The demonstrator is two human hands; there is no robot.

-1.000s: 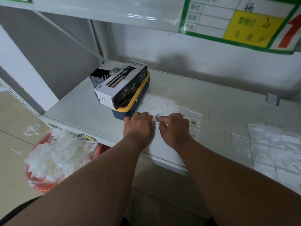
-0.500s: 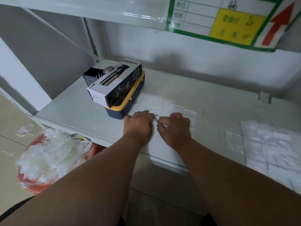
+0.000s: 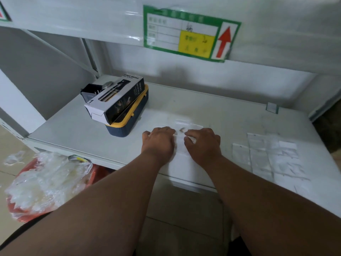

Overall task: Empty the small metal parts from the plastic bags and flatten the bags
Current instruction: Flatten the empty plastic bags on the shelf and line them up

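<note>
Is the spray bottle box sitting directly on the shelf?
No, the spray bottle box rests on top of a blue case with a yellow lid, which itself stands on the shelf.

The shelf [image 3: 212,108] is pale grey-white with dark scuffs. On it, a black and white spray bottle box [image 3: 115,100] lies on a navy container with a yellow lid [image 3: 129,124]. The sign [image 3: 190,34] above has a green border, a yellow square and a red arrow. Clear, whitish flattened bags [image 3: 267,156] lie at the right. Below left, a red-orange bin [image 3: 27,206] holds milky clear plastic.
</note>
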